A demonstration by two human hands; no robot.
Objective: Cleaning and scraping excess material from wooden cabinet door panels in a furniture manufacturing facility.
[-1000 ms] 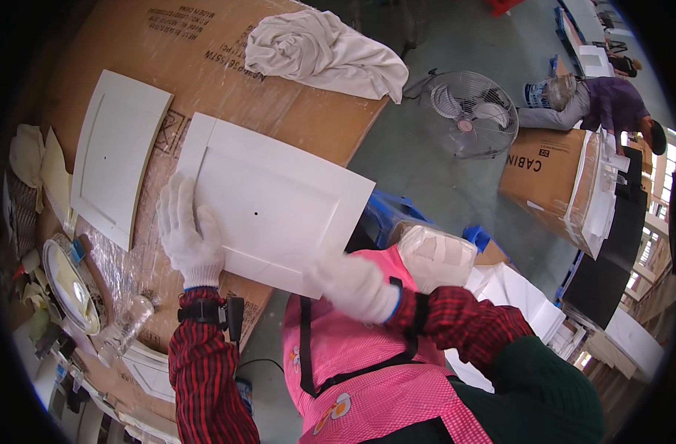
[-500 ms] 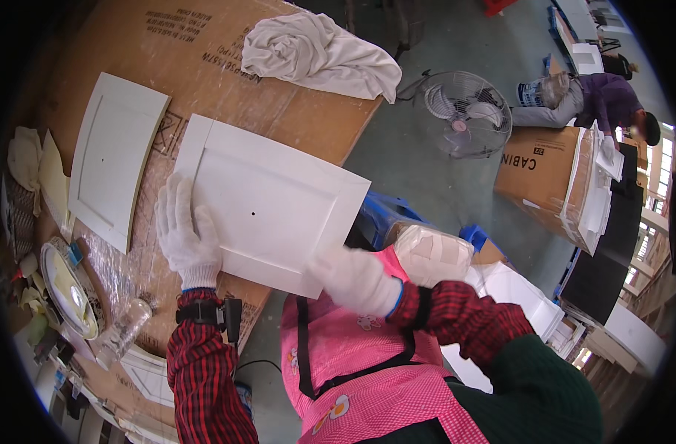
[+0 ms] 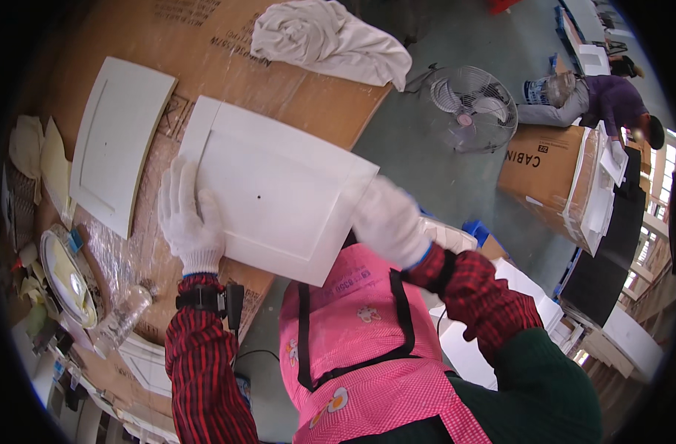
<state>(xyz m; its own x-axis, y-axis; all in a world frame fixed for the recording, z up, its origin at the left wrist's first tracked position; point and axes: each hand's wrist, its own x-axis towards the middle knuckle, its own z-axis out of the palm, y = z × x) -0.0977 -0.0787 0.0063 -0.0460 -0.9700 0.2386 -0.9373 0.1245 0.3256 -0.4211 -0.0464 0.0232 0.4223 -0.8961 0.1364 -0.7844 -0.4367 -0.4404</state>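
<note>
Panel (image 3: 278, 185) overhangs right edge of worktop (image 3: 324, 105). Our left hand (image 3: 197, 233) lies over its left end, fingers (image 3: 189, 185) apart from thumb; right hand (image 3: 389, 223) blurred, fingers unclear to us. Pressing the overhang could tip it.

place: workshop
panel (image 3: 278, 177): white, under left hand (image 3: 191, 218)
fan (image 3: 465, 118): caged, beyond right hand (image 3: 391, 222)
carton (image 3: 539, 174): big, right of right hand

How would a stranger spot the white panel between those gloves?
Find the broad brown cardboard surface. At its right edge is a white panel with a recessed middle. Unlike the similar panel to its left, it has the gloved left hand and blurred right hand at its edges.
</note>
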